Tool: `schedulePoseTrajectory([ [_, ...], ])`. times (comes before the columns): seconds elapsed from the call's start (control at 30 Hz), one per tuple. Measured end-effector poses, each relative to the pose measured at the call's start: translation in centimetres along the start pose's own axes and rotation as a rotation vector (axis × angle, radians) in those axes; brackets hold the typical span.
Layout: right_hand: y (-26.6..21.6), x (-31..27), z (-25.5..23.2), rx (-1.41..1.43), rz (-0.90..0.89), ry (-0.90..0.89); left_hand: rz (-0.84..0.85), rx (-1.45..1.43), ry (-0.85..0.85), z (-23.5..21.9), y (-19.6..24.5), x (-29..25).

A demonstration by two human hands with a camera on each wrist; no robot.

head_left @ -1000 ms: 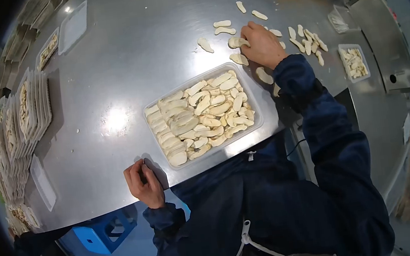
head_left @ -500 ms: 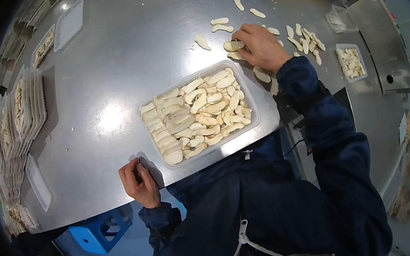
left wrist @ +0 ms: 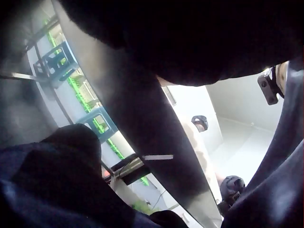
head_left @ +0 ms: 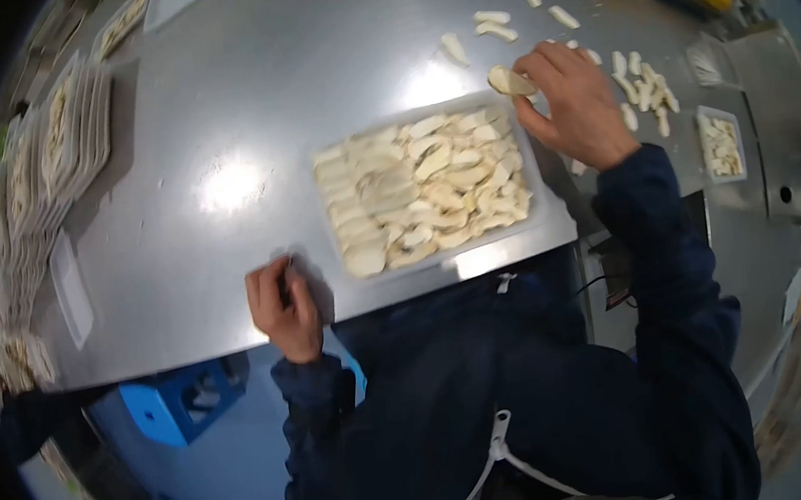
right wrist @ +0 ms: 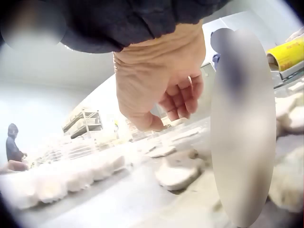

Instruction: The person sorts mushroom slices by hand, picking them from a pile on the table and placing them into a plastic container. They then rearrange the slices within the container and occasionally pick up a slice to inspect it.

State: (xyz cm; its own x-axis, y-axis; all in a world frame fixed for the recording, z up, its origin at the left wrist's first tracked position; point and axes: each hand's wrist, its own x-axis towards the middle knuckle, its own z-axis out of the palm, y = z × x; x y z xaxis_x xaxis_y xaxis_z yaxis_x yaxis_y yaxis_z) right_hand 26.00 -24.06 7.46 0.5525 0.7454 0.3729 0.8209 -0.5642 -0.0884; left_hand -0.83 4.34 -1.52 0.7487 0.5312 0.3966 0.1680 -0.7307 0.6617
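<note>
In the head view my right hand (head_left: 583, 106) pinches a pale mushroom slice (head_left: 512, 82) between thumb and fingers, just beyond the far right corner of a clear plastic tray (head_left: 538, 187). Overlapping mushroom slices (head_left: 462, 180) fill that tray, in neater rows on its left side. From the right wrist view, the same hand (right wrist: 161, 88) has its thumb and fingers bent downward above more slices. My left hand (head_left: 284, 306) rests at the table's front edge, left of the tray, fingers loosely curled around nothing. Dark cloth fills much of the left wrist view.
Loose slices (head_left: 645, 88) lie scattered on the metal table (head_left: 209, 104) beyond and right of the tray. A small container of pieces (head_left: 722, 146) stands farther right. Stacked filled trays (head_left: 68, 153) line the left side. A blue stool (head_left: 178, 405) is below the table edge.
My right hand has brought the mushroom slice from among the loose ones closer to the tray's far right corner. The head view has shifted; my left hand stays at the table edge.
</note>
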Motion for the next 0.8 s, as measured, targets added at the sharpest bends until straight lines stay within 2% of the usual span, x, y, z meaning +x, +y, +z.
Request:
schedulePoseTrajectory([
  [0.1,-5.8,-0.7,-1.3,0.131,-0.147,0.017,-0.026,-0.020,0.012,0.1,0.1,0.0],
  [0.2,-9.8,-1.8,0.7,0.286,-0.171,-0.018,-0.064,-0.041,0.013,0.0,0.4,0.0],
  [0.27,-11.4,-2.1,2.1,0.325,-0.180,-0.021,-0.020,-0.026,0.026,0.1,0.3,0.1],
  [0.33,-12.3,-2.0,2.7,0.344,-0.177,-0.077,-0.021,-0.023,0.018,-0.1,0.4,0.0],
  [0.4,-12.9,-1.6,3.0,0.340,-0.195,-0.068,-0.068,-0.027,-0.014,-0.3,0.6,-0.1],
  [0.8,-13.2,-0.8,3.7,0.290,-0.229,-0.096,-0.078,-0.027,-0.008,-0.2,0.5,-0.1],
])
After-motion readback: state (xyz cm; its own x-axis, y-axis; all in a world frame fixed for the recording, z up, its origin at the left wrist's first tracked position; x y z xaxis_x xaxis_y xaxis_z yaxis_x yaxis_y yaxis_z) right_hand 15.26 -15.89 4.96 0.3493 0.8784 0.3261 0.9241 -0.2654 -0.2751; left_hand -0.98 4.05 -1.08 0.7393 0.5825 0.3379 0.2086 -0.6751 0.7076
